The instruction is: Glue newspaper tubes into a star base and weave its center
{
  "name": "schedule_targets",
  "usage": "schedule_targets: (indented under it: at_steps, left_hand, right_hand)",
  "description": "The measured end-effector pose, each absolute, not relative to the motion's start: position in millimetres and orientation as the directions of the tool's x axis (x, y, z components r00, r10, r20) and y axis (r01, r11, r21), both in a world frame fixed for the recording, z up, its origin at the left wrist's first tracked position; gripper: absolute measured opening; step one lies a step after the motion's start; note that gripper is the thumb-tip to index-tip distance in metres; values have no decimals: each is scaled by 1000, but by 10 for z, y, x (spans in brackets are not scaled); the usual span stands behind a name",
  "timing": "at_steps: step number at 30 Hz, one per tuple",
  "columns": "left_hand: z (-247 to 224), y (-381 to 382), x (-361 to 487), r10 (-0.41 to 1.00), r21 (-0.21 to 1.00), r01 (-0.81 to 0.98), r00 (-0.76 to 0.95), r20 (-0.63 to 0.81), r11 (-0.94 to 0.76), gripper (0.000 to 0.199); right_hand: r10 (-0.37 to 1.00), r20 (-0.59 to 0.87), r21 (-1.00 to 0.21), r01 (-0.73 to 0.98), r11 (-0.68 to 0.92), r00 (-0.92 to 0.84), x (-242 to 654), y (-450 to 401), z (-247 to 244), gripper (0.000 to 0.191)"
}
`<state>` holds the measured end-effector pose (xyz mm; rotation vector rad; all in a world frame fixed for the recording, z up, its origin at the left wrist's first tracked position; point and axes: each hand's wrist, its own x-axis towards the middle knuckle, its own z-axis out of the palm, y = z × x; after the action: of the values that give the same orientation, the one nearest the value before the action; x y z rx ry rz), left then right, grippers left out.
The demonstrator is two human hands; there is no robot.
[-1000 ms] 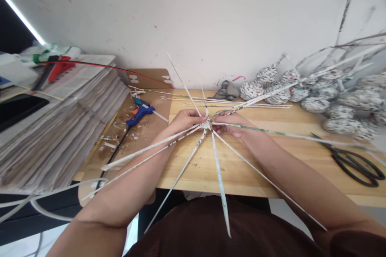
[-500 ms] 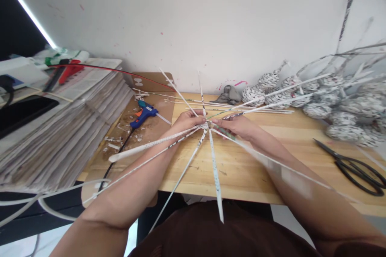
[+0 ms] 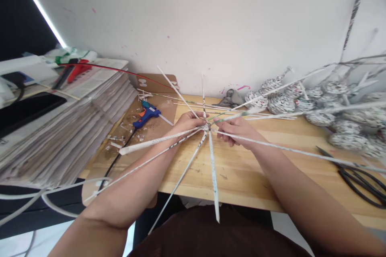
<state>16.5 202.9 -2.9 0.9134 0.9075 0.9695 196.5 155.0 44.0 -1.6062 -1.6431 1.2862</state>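
Observation:
Rolled paper tubes fan out like spokes from a woven centre (image 3: pixel 206 127) above the wooden table. My left hand (image 3: pixel 190 123) is closed on the left side of that centre, thumb on top. Just right of the centre, my right hand (image 3: pixel 237 130) pinches a greenish-white paper tube (image 3: pixel 223 119) between thumb and fingers. Another paper tube (image 3: pixel 271 145) passes over the right wrist toward the right. One wide-tipped paper tube (image 3: pixel 214 180) points down toward my body, and others lie across my left forearm.
A blue glue gun (image 3: pixel 146 115) rests on brown cardboard (image 3: pixel 125 164) among paper scraps. Stacked newspapers (image 3: pixel 114 104) stand at left with a black phone (image 3: pixel 33 112). Black scissors (image 3: pixel 358 176) lie right, below woven paper shapes (image 3: pixel 280 102). A grey cloth (image 3: pixel 232 98) sits by the wall.
My right hand has shifted slightly right, away from the centre, bringing a paper tube with it. The tubes on the right have swung. My left hand stays at the centre.

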Motion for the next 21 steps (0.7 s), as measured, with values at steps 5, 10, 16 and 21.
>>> schedule_targets:
  at_steps: [5, 10, 16, 21]
  left_hand:
    - [4, 1989, 184, 897, 910, -243, 378, -231, 337, 38]
    - [-10, 1973, 210, 854, 900, -238, 471, -223, 366, 35]
    - [-76, 2013, 186, 828, 912, -223, 531, -183, 344, 27]
    - [-70, 2008, 183, 799, 914, -223, 582, -154, 339, 24]
  right_hand:
    - [988, 68, -884, 451, 123, -137, 2010, 1627, 400, 25]
    - [932, 18, -929, 339, 150, -362, 2030, 1650, 346, 24]
    - [863, 99, -787, 492, 372, -495, 2061, 1572, 394, 33]
    - [825, 281, -578, 600, 554, -490, 1998, 1522, 391, 17]
